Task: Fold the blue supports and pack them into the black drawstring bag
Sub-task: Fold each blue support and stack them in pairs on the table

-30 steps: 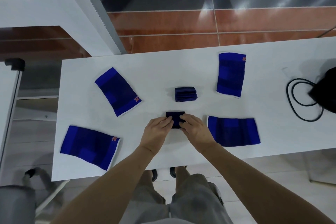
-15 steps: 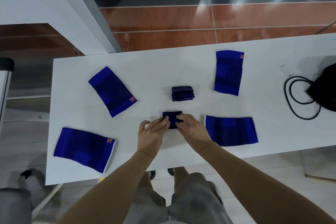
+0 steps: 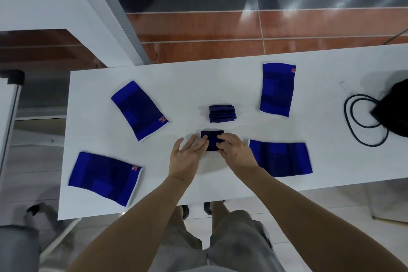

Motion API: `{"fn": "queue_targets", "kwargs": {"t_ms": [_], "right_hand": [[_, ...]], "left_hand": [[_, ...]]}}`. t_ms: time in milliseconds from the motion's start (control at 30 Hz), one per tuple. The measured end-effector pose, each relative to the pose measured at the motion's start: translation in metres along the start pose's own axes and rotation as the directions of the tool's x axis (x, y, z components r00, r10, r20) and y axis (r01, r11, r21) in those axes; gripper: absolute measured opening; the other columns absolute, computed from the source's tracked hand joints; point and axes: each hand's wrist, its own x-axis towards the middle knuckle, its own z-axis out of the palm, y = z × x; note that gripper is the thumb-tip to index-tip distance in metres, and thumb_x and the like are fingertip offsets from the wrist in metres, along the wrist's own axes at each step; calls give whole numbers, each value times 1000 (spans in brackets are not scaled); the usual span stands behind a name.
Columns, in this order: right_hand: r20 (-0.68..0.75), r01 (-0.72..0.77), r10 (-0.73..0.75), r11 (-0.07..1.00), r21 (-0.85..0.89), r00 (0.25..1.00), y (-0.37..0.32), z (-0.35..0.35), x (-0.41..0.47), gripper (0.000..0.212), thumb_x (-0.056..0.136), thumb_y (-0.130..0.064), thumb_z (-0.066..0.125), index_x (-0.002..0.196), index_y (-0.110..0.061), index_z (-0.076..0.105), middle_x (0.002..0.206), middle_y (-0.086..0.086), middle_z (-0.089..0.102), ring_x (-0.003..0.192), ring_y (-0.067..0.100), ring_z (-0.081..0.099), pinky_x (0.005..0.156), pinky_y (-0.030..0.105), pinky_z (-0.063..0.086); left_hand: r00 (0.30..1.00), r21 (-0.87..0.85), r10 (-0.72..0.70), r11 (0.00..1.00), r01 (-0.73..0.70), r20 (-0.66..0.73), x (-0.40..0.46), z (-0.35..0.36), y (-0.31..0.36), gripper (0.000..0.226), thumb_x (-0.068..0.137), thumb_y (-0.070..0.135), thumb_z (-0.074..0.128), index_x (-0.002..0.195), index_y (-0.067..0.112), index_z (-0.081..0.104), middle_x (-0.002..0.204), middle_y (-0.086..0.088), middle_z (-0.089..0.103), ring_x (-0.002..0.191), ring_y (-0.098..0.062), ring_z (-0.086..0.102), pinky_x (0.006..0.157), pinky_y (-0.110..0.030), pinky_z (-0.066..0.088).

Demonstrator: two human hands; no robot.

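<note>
A small folded blue support (image 3: 212,139) lies on the white table (image 3: 198,77) in front of me. My left hand (image 3: 187,157) rests flat beside it, fingertips on its left edge. My right hand (image 3: 235,150) presses on its right side with curled fingers. Just behind it sits a stack of folded supports (image 3: 222,113). Several flat blue supports lie around: one at mid left (image 3: 139,109), one at near left (image 3: 104,178), one at the back right (image 3: 277,89), one right of my right hand (image 3: 282,159). The black drawstring bag (image 3: 395,110) sits at the table's right edge.
The bag's black cord (image 3: 362,120) loops on the table left of the bag. The table's near edge runs just above my knees. A white partition (image 3: 44,6) stands at the far left, with red and grey floor beyond the table.
My left hand has opened flatter, its fingers spread beside the folded support. The right hand keeps pressing on it. The head view has shifted slightly.
</note>
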Motion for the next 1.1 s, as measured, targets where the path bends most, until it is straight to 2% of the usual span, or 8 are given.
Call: {"fn": "queue_targets", "kwargs": {"t_ms": [167,300,400,533,667,800,933,1100], "right_hand": [[60,-52,51,998,25,997,0,1,0,15,84,-4,80,98,-8,79,122,5,69,116,23,66,71,32,63],[116,-38,33,998,41,993,0,-9,-1,27,88,-5,75,114,-7,76,137,8,63,127,25,60,89,37,60],[104,-63,55,995,72,993,3,-19,-8,34,91,-8,72,125,-8,71,143,7,59,132,24,56,94,37,58],[0,-93,94,985,144,996,16,-34,-24,33,90,-3,72,123,-5,70,133,11,64,122,28,62,94,37,57],[-36,-155,161,977,144,986,42,-55,-48,28,92,-3,71,119,-4,71,122,10,68,113,27,64,95,40,58],[-14,-288,290,955,75,957,70,-72,-68,29,95,-9,67,124,-7,67,129,8,65,120,27,59,98,43,56],[211,-366,377,926,-92,902,89,-80,-74,56,94,-24,70,145,-18,47,154,2,44,144,25,39,117,45,39],[246,-370,430,893,-255,868,85,-80,-68,61,94,-37,69,146,-21,41,142,5,47,134,28,43,116,44,34]], "left_hand": [[992,23,-61,998,59,113,0,-7,6,66,78,5,78,140,20,60,151,5,53,139,-19,51,113,-45,40],[977,42,-67,997,59,204,-1,-15,14,64,97,13,57,157,16,34,166,0,27,153,-22,26,123,-43,25],[979,-18,-128,991,133,161,0,-24,25,58,95,9,56,151,12,43,161,-7,37,150,-26,33,120,-44,32],[968,-81,-239,966,245,82,0,-38,41,51,94,11,58,145,13,53,151,-9,49,140,-26,46,113,-41,40],[959,-125,-278,951,282,51,0,-44,66,45,94,10,58,139,15,56,140,-4,53,126,-23,51,104,-38,45],[951,-166,-303,936,309,63,5,-44,87,41,95,9,55,135,17,57,136,-1,53,122,-21,51,100,-36,45],[944,-203,-319,922,330,83,11,-39,103,37,98,9,52,134,18,57,131,0,54,118,-20,52,97,-32,45],[950,-228,-274,925,303,147,13,-34,109,40,100,12,48,139,18,54,132,-1,55,119,-19,53,99,-33,45]]}}
